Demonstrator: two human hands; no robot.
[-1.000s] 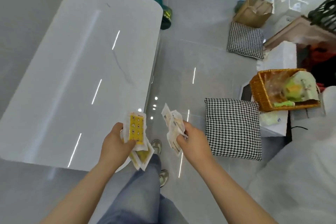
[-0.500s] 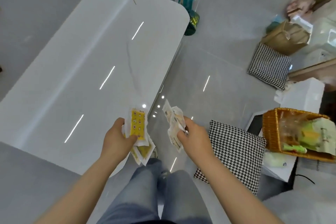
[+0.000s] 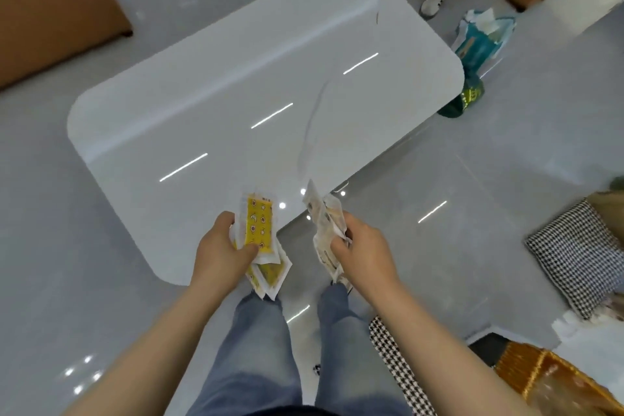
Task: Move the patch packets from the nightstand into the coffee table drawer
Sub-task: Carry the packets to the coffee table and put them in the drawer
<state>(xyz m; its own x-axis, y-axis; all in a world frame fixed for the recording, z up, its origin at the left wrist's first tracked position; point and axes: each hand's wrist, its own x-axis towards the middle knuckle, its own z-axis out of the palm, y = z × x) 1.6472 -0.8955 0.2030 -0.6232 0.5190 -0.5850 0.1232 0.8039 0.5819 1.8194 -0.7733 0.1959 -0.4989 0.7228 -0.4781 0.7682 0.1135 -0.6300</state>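
The left hand [image 3: 219, 250] is gripping a fan of yellow patch packets [image 3: 259, 224], thumb lying across the front one and fingers curled behind. The right hand [image 3: 364, 246] is pinching a bunch of pale packets [image 3: 324, 219] between thumb and curled fingers. Both bundles are hanging in the air just at the near corner of the white counter [image 3: 236, 94], none lying on it.

Judging from this, the pick-up is finished and the carry is nearly over. Opening the drawer and dropping the packets in are not yet done. No open drawer is showing along the counter's edge, and with both hands full, one is probably going to need freeing first.

Beyond the counter's right side, a houndstooth cushion [image 3: 580, 257] is lying on the floor, with a wicker basket [image 3: 540, 378] nearer the person.
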